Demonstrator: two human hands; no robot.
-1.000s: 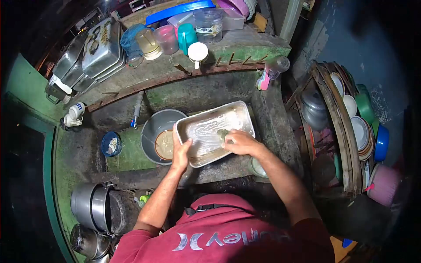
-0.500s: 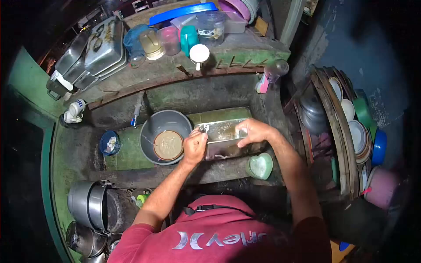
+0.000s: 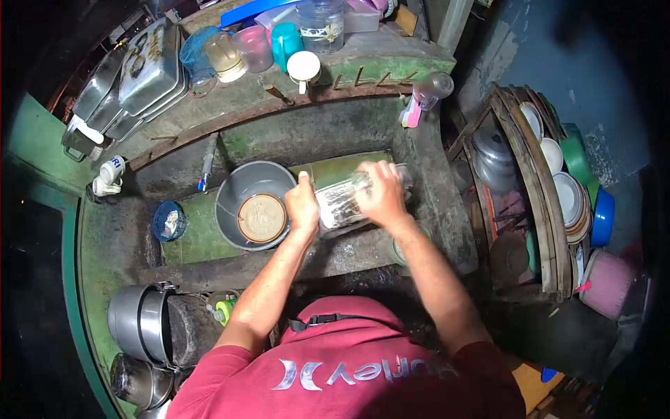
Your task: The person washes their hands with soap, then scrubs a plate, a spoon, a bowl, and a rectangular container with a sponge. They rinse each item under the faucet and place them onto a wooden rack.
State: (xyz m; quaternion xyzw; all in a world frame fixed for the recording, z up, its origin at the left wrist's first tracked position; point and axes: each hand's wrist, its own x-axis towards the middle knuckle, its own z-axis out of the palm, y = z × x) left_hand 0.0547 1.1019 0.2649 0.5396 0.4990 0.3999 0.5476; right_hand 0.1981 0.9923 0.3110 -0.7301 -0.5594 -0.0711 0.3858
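Note:
A rectangular metal pan (image 3: 336,204), shiny and wet-looking, is held tilted over the sink ledge. My left hand (image 3: 302,207) grips its left end, thumb up along the edge and fingers mostly hidden behind. Against the pan's face, near its right part, is my right hand (image 3: 382,195), fingers bent and blurred by motion. Something pale shows under those fingers, too smeared to name. Left of the pan stands a grey basin (image 3: 236,188) with a round, tan-bottomed dish (image 3: 262,217) in it. A light green bowl (image 3: 400,251) is mostly covered by my right forearm.
A small blue basket (image 3: 168,222) sits at the sink's left, near a tap (image 3: 204,183). Cups and a clear jar (image 3: 321,28) line the ledge above. A wooden rack (image 3: 530,195) of plates stands right; large metal pots (image 3: 136,325) sit lower left.
My right hand has left the pan's right end and moved onto its face. The pan has tilted, its face now catching more light. The light green bowl has become mostly hidden.

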